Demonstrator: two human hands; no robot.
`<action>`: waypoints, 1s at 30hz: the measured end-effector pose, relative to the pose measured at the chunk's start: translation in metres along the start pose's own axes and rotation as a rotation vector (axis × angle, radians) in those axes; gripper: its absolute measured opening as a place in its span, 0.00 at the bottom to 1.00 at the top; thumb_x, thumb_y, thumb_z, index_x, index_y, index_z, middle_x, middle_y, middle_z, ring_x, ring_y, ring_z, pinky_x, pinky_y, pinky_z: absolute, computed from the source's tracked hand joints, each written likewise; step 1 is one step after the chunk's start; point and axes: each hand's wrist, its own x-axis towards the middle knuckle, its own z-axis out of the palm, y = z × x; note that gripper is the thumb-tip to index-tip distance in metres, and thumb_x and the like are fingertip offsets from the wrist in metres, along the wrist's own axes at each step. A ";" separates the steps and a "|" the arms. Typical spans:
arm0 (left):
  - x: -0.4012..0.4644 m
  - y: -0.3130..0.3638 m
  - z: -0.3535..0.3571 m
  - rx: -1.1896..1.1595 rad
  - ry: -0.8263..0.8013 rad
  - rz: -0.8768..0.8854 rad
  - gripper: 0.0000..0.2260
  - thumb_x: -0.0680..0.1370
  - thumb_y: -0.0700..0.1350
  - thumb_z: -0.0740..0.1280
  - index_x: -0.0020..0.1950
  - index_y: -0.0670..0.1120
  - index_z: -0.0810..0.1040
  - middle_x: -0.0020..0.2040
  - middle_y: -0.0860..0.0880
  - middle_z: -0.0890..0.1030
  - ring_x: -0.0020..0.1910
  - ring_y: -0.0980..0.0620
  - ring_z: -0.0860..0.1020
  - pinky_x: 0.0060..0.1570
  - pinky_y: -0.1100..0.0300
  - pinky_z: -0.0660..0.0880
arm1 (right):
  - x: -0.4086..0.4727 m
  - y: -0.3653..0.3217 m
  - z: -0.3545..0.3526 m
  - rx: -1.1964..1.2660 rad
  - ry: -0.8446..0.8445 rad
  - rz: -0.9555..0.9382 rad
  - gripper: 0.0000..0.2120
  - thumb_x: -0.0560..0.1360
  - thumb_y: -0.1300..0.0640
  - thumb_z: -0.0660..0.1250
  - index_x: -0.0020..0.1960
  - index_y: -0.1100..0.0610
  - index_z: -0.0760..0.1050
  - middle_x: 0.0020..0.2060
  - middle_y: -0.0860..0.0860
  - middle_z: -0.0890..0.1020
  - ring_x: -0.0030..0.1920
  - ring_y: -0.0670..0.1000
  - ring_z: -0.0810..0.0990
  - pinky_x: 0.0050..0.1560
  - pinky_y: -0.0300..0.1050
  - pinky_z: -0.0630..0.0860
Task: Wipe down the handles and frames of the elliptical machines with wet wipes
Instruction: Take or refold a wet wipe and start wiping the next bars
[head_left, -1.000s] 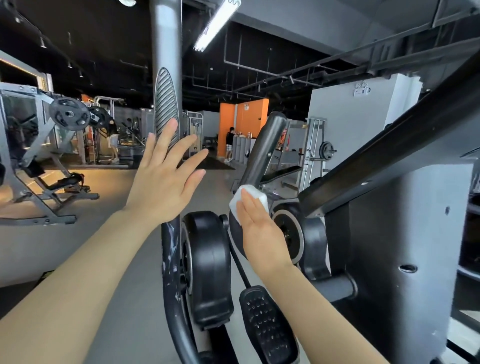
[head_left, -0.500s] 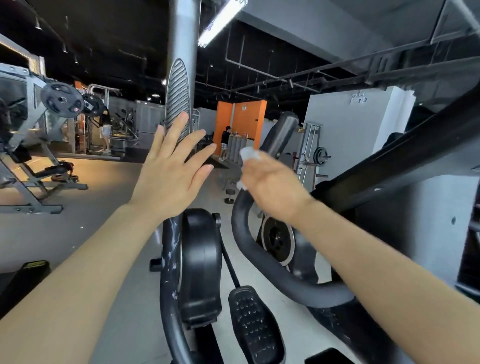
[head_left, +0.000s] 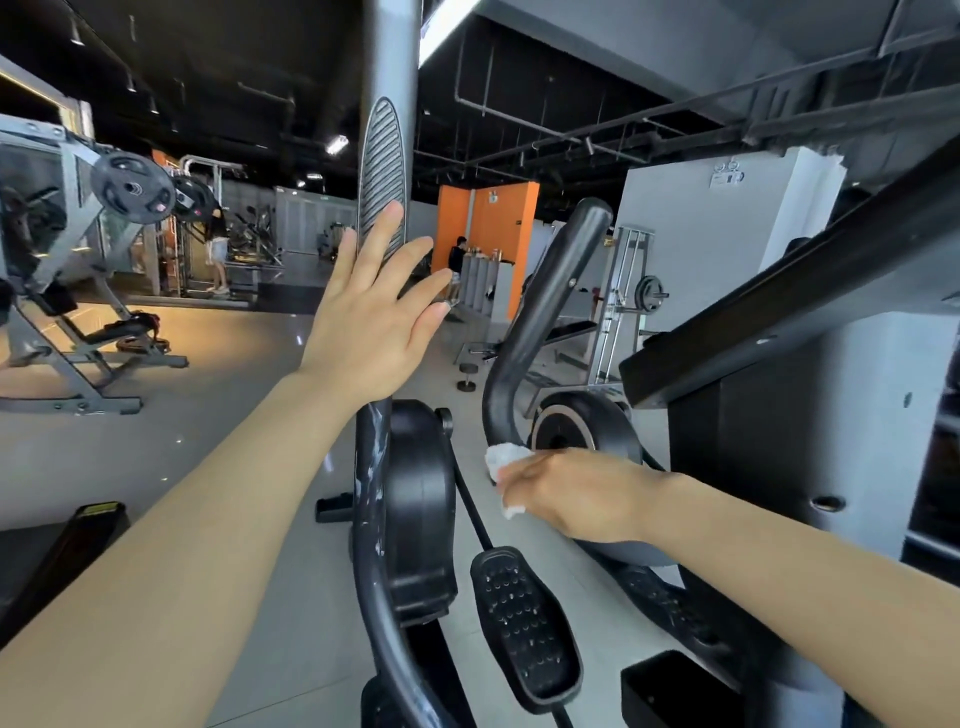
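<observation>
two hands work on the elliptical machine. the left hand, at 11 o'clock, lies flat with fingers straight against the grey upright handle, its grip released. the right hand, at 4 o'clock, has its grip curled around a white wet wipe, pressed on the low bend of the black curved handle. a black pedal sits at 6 o'clock, beside the black flywheel housing.

left hand on upright handle | right hand, wipe on curved handle, right | pedal between, below
</observation>
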 end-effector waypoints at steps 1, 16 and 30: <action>0.000 0.000 0.000 -0.002 0.000 -0.002 0.20 0.84 0.51 0.53 0.67 0.44 0.77 0.71 0.41 0.72 0.77 0.40 0.52 0.75 0.40 0.46 | -0.007 -0.004 -0.006 0.002 -0.005 0.016 0.10 0.76 0.68 0.60 0.53 0.61 0.77 0.51 0.56 0.76 0.50 0.62 0.79 0.45 0.55 0.76; -0.001 -0.002 0.002 0.016 0.003 0.009 0.19 0.84 0.51 0.54 0.67 0.43 0.78 0.70 0.41 0.72 0.77 0.39 0.54 0.74 0.38 0.50 | 0.050 0.005 0.027 -0.231 0.416 0.372 0.29 0.74 0.71 0.57 0.74 0.63 0.57 0.75 0.56 0.62 0.79 0.52 0.51 0.75 0.46 0.60; 0.000 -0.001 -0.001 0.023 -0.046 0.015 0.20 0.84 0.51 0.54 0.67 0.44 0.77 0.70 0.41 0.72 0.77 0.38 0.54 0.74 0.36 0.49 | 0.007 -0.007 -0.019 0.460 0.857 0.802 0.17 0.82 0.64 0.55 0.65 0.52 0.74 0.46 0.51 0.80 0.35 0.52 0.76 0.38 0.45 0.69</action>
